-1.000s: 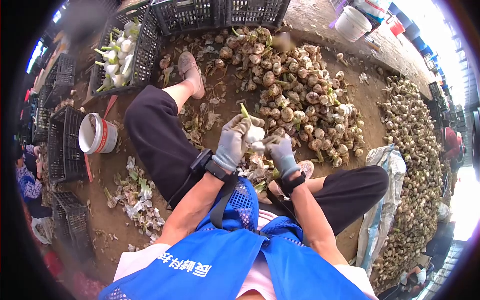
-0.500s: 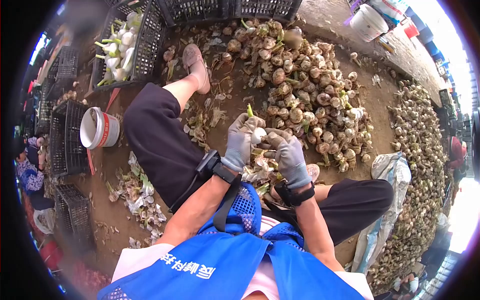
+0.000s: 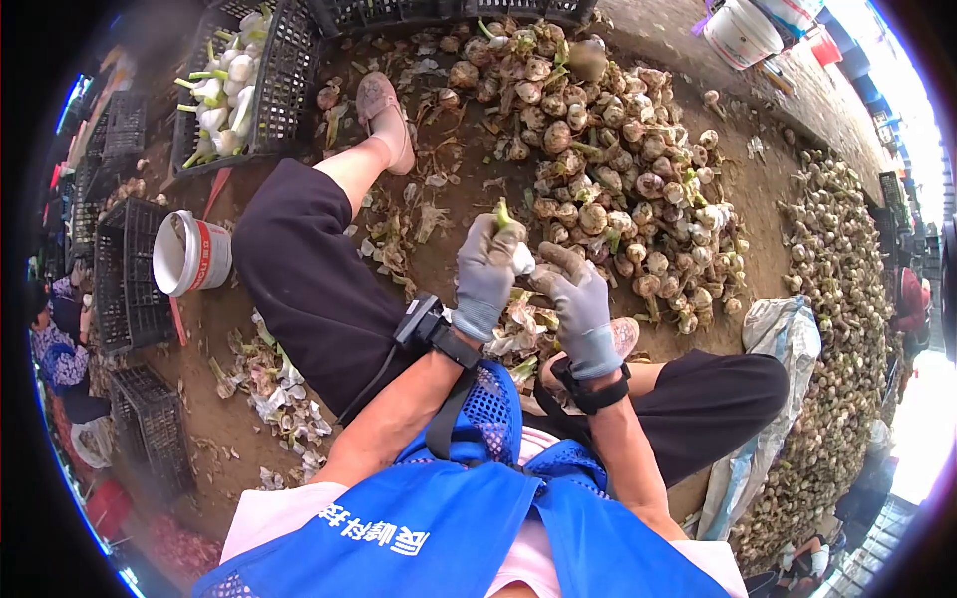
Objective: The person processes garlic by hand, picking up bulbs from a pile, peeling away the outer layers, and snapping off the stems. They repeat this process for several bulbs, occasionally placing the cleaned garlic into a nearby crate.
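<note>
My left hand (image 3: 485,271), in a grey glove, is closed around a white garlic bulb (image 3: 520,257) whose cut green stem sticks up above the fingers. My right hand (image 3: 576,295), also gloved, pinches the side of the same bulb with its fingertips. Both hands hover over my lap, above a small heap of peeled skins (image 3: 513,334). A big pile of unpeeled garlic bulbs (image 3: 618,169) lies on the dirt just beyond the hands.
A black crate (image 3: 231,85) holding peeled white garlic stands far left. A white bucket (image 3: 186,253) lies beside my left leg, with more black crates (image 3: 125,284) nearby. A second garlic heap (image 3: 842,329) and a white sack (image 3: 763,399) lie right. Another person (image 3: 55,349) sits at the left edge.
Both hands have risen slightly and drawn together on the bulb. My right fingers have shifted from pulling skin at its lower side to pinching it close.
</note>
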### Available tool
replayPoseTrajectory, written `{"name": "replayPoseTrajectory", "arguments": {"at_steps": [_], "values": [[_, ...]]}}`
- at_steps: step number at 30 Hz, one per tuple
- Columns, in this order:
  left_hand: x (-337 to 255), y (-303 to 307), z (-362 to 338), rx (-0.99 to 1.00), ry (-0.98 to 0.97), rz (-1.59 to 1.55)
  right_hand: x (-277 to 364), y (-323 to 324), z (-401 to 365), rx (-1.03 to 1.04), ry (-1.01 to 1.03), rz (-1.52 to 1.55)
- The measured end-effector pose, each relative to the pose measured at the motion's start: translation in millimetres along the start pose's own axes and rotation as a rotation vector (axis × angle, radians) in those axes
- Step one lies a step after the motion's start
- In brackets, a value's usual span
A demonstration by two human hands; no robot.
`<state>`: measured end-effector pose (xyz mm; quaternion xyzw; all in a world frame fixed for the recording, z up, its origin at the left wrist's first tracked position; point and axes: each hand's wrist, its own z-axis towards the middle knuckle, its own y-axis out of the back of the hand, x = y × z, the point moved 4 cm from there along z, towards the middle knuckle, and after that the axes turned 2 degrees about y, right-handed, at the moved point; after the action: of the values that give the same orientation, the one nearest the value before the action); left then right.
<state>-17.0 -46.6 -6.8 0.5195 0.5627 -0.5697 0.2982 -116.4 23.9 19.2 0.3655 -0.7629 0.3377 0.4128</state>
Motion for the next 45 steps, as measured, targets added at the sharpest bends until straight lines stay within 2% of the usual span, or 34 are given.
{"name": "replayPoseTrajectory", "arguments": {"at_steps": [1,2,4,5,6,8,10,11,12,14,15,16,17,18,19,20,22,23,24,26,28,30,31,32,33,34,35,36,37,38,39,42,44,45], "values": [[-2.6,-2.5,1.2,0.031,-0.241,0.191,-5.9,-0.7,4.3,-0.056,0.043,-0.044],[-2.5,-2.7,0.9,0.037,-0.246,0.189,-11.2,-0.7,8.4,-0.058,0.050,-0.043],[-1.2,-2.9,1.2,0.129,-0.121,-0.125,-23.1,1.9,17.6,-0.042,0.035,0.072],[15.7,5.5,9.0,0.050,0.069,-0.384,-40.6,9.0,22.5,-0.068,-0.062,0.068],[28.7,11.0,11.5,-0.018,0.297,-0.786,-62.7,20.6,27.9,-0.041,-0.173,-0.089],[29.2,14.3,10.0,-0.070,0.443,-0.905,-113.0,41.6,48.6,0.349,0.001,-1.433],[33.4,15.2,9.1,-0.118,0.462,-0.898,-73.1,29.7,18.0,0.173,0.139,-1.261],[44.1,19.5,7.0,-0.081,0.528,-0.763,-55.0,23.5,18.2,0.206,0.307,-0.896],[57.2,25.2,8.7,-0.040,0.579,-0.621,-24.9,1.1,4.0,0.186,0.116,-0.332],[90.2,37.2,15.8,0.002,0.018,0.437,-48.2,-0.7,28.3,0.298,0.248,-0.300],[123.9,40.9,21.7,-0.070,0.140,0.189,-59.7,-1.3,36.5,0.217,0.119,-0.239],[113.8,35.2,22.9,-0.131,0.270,-0.066,-69.9,1.2,41.1,0.245,-0.140,0.067],[107.3,34.1,14.9,-0.233,0.420,-0.202,-79.3,7.9,59.2,0.242,-0.140,0.067],[80.6,39.3,10.9,-0.242,0.473,-0.234,-87.6,11.9,82.8,0.368,0.198,-0.543],[68.1,45.8,9.4,-0.339,0.463,-0.310,-94.9,9.8,93.6,0.479,0.524,-1.152],[62.1,50.7,8.6,-0.436,0.460,-0.380,-46.2,-18.3,95.4,0.385,0.714,-1.246],[53.0,51.0,9.8,-0.479,0.368,-0.332,26.7,-63.7,129.0,0.421,0.519,-0.330],[54.3,47.9,7.2,-0.504,0.421,-0.312,62.9,-86.1,145.1,0.422,0.469,0.087],[56.5,47.1,7.5,-0.528,0.462,-0.290,114.9,-102.2,136.3,0.482,0.220,0.274],[59.1,45.8,6.9,-0.539,0.535,-0.332,162.2,-99.7,144.4,0.518,0.443,0.260],[53.4,40.0,7.4,-0.505,0.448,-0.297,171.6,-70.8,135.5,0.433,0.542,0.022],[46.8,32.5,8.0,-0.502,0.446,-0.277,129.5,-21.8,148.2,0.206,0.386,-0.406],[45.0,30.5,9.4,-0.492,0.419,-0.247,96.5,7.8,157.2,0.095,0.129,-0.729],[50.8,33.3,9.8,-0.490,0.428,-0.243,50.3,38.8,159.7,-0.085,0.160,-1.001],[59.5,39.0,10.3,-0.472,0.439,-0.285,5.2,65.5,153.4,-0.111,0.139,-1.393],[65.6,40.7,9.3,-0.454,0.452,-0.326,-26.5,70.7,132.8,-0.157,0.151,-1.395],[55.6,36.0,8.3,-0.474,0.446,-0.244,-57.9,68.2,121.2,-0.098,-0.167,-1.435],[57.1,35.0,7.7,-0.468,0.459,-0.234,-119.9,75.8,112.4,-0.070,-0.125,-1.438],[59.2,34.0,7.7,-0.455,0.445,-0.268,-167.7,62.9,90.7,-0.113,0.098,-1.534],[62.7,32.8,8.4,-0.440,0.424,-0.308,-178.5,30.7,70.8,0.092,-0.172,-1.710],[66.5,33.8,8.0,-0.447,0.444,-0.262,-183.5,23.8,75.8,0.079,-0.163,-1.707],[60.7,38.3,5.6,-0.434,0.450,-0.289,-229.0,10.9,80.8,0.281,-0.130,-1.159],[64.5,43.9,5.1,-0.434,0.432,-0.298,-241.7,7.4,83.6,0.394,-0.099,-0.793],[67.6,46.0,6.1,-0.432,0.417,-0.310,-131.8,-13.0,80.4,0.311,0.024,-1.203]]}}
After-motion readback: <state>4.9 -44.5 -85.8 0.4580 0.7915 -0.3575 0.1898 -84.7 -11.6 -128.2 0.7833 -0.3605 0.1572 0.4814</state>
